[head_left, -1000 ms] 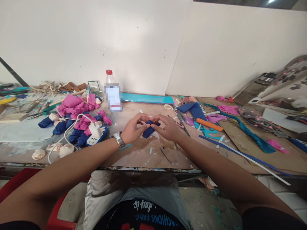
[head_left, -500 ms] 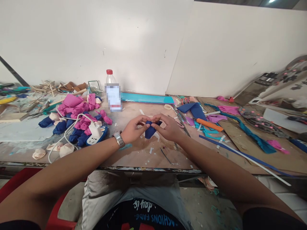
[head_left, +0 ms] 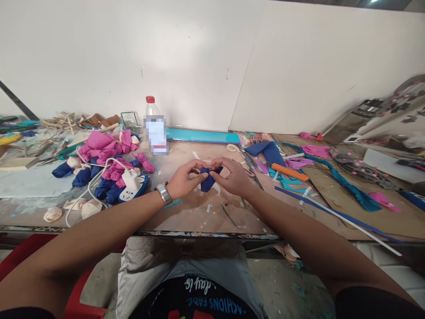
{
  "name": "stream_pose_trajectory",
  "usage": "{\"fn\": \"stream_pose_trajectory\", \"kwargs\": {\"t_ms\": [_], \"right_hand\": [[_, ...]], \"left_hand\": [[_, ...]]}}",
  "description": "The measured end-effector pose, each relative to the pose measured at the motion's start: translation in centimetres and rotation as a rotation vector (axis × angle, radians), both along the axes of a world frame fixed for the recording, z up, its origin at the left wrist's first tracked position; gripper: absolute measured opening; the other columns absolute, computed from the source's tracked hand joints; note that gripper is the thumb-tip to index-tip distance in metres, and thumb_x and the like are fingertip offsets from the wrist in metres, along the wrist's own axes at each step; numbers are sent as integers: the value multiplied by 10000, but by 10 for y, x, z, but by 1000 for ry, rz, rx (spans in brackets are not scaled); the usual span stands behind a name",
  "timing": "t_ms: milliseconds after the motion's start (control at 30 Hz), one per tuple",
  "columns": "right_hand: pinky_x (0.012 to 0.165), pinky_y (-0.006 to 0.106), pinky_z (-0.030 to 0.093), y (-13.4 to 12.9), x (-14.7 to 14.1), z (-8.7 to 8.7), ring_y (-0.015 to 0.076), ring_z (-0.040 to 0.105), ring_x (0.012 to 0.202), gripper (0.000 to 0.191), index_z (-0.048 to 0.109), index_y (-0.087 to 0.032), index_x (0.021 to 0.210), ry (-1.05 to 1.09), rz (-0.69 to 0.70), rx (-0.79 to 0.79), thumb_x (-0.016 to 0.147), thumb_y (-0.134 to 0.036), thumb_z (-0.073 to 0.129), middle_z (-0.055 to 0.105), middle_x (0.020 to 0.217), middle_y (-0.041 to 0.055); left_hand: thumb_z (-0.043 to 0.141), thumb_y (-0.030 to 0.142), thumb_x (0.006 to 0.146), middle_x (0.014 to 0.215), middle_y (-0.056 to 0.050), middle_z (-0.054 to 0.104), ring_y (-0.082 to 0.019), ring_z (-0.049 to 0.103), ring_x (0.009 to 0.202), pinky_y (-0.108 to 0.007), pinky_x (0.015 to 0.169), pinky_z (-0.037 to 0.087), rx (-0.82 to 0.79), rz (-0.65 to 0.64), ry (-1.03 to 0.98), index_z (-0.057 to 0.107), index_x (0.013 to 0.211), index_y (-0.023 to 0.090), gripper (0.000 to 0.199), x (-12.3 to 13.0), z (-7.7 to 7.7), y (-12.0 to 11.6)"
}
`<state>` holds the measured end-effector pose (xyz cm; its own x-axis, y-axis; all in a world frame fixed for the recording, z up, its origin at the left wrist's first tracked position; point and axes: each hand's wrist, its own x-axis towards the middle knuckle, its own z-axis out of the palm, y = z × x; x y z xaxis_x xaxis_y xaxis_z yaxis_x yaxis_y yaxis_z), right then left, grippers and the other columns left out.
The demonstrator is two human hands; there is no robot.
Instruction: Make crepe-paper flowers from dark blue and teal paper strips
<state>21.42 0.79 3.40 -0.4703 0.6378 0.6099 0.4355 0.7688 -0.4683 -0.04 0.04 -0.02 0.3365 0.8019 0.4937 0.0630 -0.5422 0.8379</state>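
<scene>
Left: pink fabric (head_left: 99, 148) heaped near a power strip (head_left: 128, 195). Centre: left hand (head_left: 183, 179), fingertips pinching dark-blue fabric piece (head_left: 207, 184), between both hands over table (head_left: 186, 219); right hand (head_left: 234, 178) pinches it too. Right: orange-handled tool (head_left: 289, 172).

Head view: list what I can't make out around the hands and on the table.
Head view: upper part of the blue piece, hidden by fingers of the left hand and right hand.
Head view: lower bottle, behind a pixelated patch.
Head view: time on the watch, too small.
Head view: part of the power strip, under the white plug.
</scene>
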Motion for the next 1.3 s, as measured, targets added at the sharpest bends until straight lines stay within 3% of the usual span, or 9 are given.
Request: {"fn": "stream_pose_trajectory", "kwargs": {"t_ms": [233,600,767,1067,1300], "right_hand": [[806,346,539,1,-1,-1,199,675,848,158,659,-235,1055,23,-22,1,905,-284,664,728,924,38],[798,331,526,2,-2,0,195,673,847,190,671,-224,1055,17,3,-50,898,-325,709,723,919,34],[810,341,512,1,-1,1,199,663,847,230,667,-231,1089,6,-5,-48,908,-363,716,702,893,24],[834,363,527,3,0,0,218,694,886,315,669,-241,1121,25,-15,-44,886,-429,761,743,939,37],[891,397,540,2,1,-1,230,699,929,216,677,-246,1080,3,4,19,926,-397,694,757,1010,58]], "left_hand": [[684,385,945,1087,-72,729,-183,674,958,-343,910,528,0,41,-4,685,1080,198,230,0,2,0],[622,400,989,1075,-88,721,-186,681,967,-332,888,523,-51,-61,-69,631,1136,188,258,1,-2,-1],[636,401,985,1182,-102,743,-208,697,1081,-374,976,513,-78,-131,-112,545,1204,212,303,1,-1,-2],[677,424,961,1173,-109,763,-211,719,1021,-388,948,520,-109,-141,-124,518,1220,220,365,0,-3,1],[655,445,973,1111,-84,757,-180,707,965,-328,885,511,-150,-161,-185,500,1195,220,352,1,1,0]]}}
